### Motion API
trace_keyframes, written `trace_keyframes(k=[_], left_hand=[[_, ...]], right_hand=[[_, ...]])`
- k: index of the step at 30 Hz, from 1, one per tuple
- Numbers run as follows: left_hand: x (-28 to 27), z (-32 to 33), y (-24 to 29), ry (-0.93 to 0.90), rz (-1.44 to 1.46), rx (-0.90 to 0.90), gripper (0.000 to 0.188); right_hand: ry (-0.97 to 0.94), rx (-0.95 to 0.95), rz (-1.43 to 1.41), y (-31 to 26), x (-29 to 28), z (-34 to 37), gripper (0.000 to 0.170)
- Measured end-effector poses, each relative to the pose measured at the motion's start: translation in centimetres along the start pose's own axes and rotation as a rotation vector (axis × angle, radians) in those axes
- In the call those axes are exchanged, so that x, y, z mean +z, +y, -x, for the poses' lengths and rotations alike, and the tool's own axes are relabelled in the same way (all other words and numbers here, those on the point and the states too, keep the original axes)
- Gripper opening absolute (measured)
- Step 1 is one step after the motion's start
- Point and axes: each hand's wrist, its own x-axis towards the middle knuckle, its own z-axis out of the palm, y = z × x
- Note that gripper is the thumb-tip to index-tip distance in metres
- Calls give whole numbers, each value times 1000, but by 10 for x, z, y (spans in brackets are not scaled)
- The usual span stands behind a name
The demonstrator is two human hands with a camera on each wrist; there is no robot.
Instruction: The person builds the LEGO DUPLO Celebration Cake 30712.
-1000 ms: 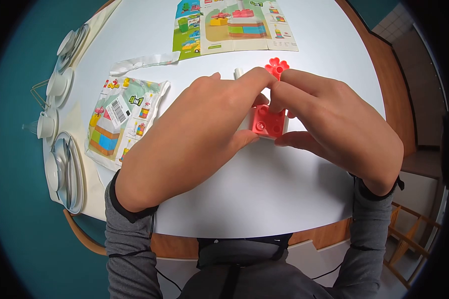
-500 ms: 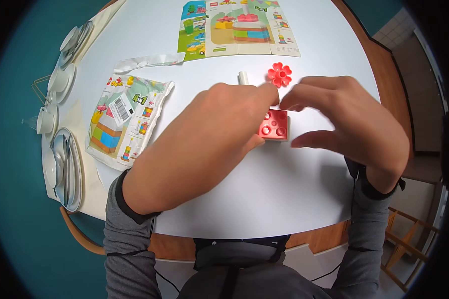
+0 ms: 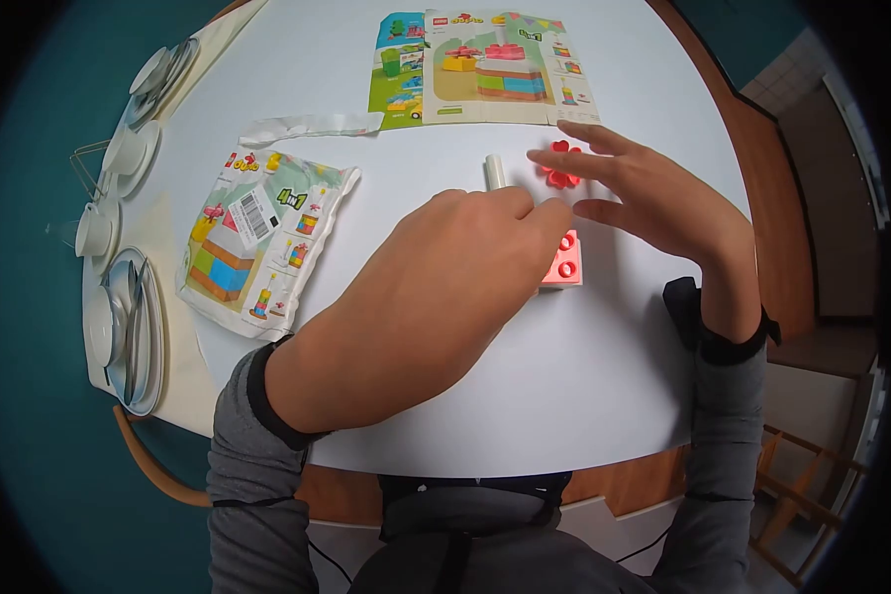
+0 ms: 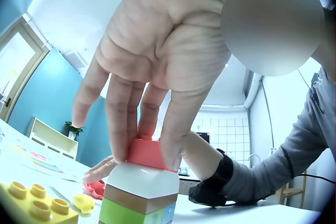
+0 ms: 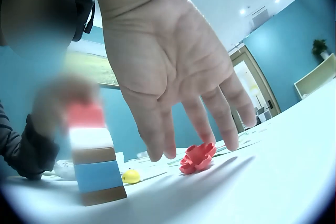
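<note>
My left hand (image 3: pixel 426 297) pinches a red toy brick (image 4: pixel 144 153) between thumb and fingers, at the top of a stack. Beneath it in the left wrist view come a white rounded brick (image 4: pixel 144 179), a brown layer (image 4: pixel 139 201) and a green brick (image 4: pixel 123 214). A blue brick (image 5: pixel 98 175) shows in the stack from the right wrist view. My right hand (image 3: pixel 653 193) reaches over the table with fingers spread, holding nothing. Below its fingers lies a red flower piece (image 5: pixel 198 158), partly covered by them in the head view.
A white stick (image 3: pixel 494 171) with a yellow tip (image 5: pixel 131 176) lies beyond my left hand. A yellow brick (image 4: pixel 39 205) is near the stack. Toy packaging (image 3: pixel 267 243) lies left, an opened picture sheet (image 3: pixel 495 69) at the back. Dishes (image 3: pixel 129 327) line the left edge.
My right hand has left the red brick, moved away from my body and spread its fingers near the flower. The left hand stays at the brick, now covering more of it.
</note>
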Motion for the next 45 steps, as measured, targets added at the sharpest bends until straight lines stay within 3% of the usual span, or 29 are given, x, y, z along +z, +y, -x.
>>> trace_keyframes(k=[4, 8, 14, 28, 32, 34, 45], left_hand=[[-2, -1, 0, -27, 1, -4, 27], [-3, -1, 1, -41, -33, -8, 28], [-4, -2, 1, -53, -40, -12, 28], [1, -4, -1, -25, 17, 26, 29], [1, -5, -1, -14, -1, 33, 30], [0, -5, -1, -13, 6, 31, 30], [-1, -7, -2, -49, -15, 14, 34]], right_hand=[[-100, -38, 18, 5, -1, 0, 37], [-35, 52, 7, 3, 0, -2, 34], [-102, 40, -22, 8, 0, -4, 30], [11, 83, 131, 1, 11, -5, 14], [96, -12, 63, -1, -5, 0, 14], [188, -170, -23, -1, -12, 3, 19], [308, -164, -63, -39, -47, 36, 30]])
